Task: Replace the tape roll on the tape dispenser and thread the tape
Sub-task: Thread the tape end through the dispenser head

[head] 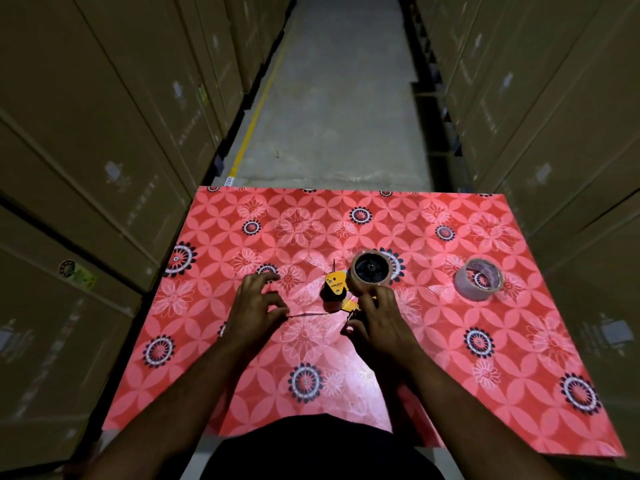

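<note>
A yellow and black tape dispenser (335,289) lies on its side on the red flowered table (433,341). A brown tape roll (370,270) sits on its black hub. A thin strip of tape (311,314) stretches from the dispenser leftward to my left hand (258,308), whose fingertips pinch its end. My right hand (375,322) rests on the dispenser's handle end, just below the roll, and covers that part. A second, paler tape roll (479,278) lies flat on the table to the right, apart from both hands.
Tall stacks of cardboard boxes (104,168) wall in both sides of a narrow concrete aisle (339,98). The table's far edge (346,190) faces the aisle. My dark-clothed body is at the bottom edge.
</note>
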`<state>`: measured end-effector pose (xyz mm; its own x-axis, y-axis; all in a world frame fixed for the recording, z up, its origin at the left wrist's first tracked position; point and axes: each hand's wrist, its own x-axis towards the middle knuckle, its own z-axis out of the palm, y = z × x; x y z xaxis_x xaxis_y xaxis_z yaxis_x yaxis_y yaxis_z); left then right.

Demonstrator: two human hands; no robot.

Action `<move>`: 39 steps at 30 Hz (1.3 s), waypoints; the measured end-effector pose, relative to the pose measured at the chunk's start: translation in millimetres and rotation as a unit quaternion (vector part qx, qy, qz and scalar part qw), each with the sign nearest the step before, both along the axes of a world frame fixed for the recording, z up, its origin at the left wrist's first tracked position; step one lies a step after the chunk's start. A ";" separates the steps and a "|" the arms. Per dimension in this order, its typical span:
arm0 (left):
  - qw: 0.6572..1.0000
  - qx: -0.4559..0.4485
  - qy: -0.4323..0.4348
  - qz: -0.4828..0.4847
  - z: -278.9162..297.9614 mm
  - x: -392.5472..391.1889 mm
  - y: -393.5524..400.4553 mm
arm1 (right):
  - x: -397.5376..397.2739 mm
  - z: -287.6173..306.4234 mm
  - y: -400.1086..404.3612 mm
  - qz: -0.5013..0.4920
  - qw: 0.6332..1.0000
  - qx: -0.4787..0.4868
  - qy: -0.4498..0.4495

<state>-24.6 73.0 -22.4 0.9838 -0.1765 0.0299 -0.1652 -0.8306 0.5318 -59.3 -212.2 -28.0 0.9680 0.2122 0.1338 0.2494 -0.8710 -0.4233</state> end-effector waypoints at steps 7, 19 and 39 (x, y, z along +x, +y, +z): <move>1.000 -0.005 0.004 0.003 -4.9 3.0 3.9 | 13.2 -4.4 2.6 -0.017 0.999 0.031 -0.014; 1.000 -0.001 -0.005 -0.029 -12.6 6.2 13.3 | 18.1 -7.2 -10.1 -0.082 0.986 0.109 0.092; 0.995 0.086 -0.036 -0.019 -12.5 2.6 18.3 | 29.9 -30.2 -50.0 -0.089 0.424 0.599 0.673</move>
